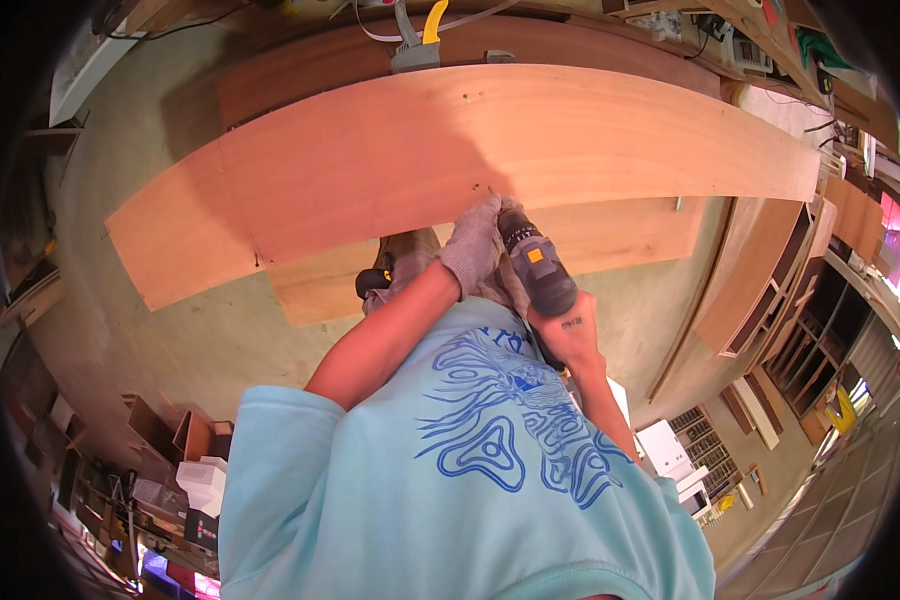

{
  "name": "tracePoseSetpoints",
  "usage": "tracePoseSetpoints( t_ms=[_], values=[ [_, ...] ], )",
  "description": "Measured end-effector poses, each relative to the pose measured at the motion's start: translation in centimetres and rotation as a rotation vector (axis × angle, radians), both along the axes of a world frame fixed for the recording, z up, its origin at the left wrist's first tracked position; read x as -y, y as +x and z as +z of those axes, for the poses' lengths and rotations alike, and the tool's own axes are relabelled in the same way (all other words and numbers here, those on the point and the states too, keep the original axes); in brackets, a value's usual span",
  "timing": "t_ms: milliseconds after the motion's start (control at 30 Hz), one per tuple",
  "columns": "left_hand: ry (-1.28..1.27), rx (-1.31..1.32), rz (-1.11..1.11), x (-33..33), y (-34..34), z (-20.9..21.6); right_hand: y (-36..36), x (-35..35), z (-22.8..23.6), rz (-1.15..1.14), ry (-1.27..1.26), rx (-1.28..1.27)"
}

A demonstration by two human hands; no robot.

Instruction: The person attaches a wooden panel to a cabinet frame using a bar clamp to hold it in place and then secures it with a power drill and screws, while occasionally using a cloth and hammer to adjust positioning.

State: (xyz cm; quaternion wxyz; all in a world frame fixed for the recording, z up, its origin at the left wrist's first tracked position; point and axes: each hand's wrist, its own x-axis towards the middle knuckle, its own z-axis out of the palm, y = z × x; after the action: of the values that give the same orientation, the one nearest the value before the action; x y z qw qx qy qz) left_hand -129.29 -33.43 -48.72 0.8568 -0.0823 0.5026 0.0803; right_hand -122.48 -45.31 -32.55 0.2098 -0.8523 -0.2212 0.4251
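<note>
A long, curved wooden panel (610,130) stretches across in front of me, with small dark holes or screw heads near its middle. My right hand (570,330) grips a dark cordless drill (545,275) from below; its front end points at the panel's near edge. Close to the drill's tip, my left hand (473,240) wears a greyish knitted glove. The left fingers are pinched together at that edge, and what they hold is too small or hidden to tell. The drill's bit is also hidden by the fingers.
Under the panel lies another wooden sheet (620,235). A grey tool with a yellow handle (433,22) is at the panel's far edge. Beside my leg is a black and yellow object (373,283). Wooden boards (755,265) stand to the right; cardboard boxes (192,435) are at the lower left.
</note>
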Motion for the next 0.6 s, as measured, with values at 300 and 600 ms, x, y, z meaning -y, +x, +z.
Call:
tracePoseSetpoints(
  t_ms=[300,600],
  values=[
    [-0.157,-0.019,-0.052,-0.6,0.4,-1.5,0.8,-1.8,0.2,-0.028,-0.076,-0.032],
    [-0.196,-0.006,-0.023,-1.7,1.3,-2.3,3.2,-5.7,1.5,-0.056,-0.222,-0.111]
  ],
)
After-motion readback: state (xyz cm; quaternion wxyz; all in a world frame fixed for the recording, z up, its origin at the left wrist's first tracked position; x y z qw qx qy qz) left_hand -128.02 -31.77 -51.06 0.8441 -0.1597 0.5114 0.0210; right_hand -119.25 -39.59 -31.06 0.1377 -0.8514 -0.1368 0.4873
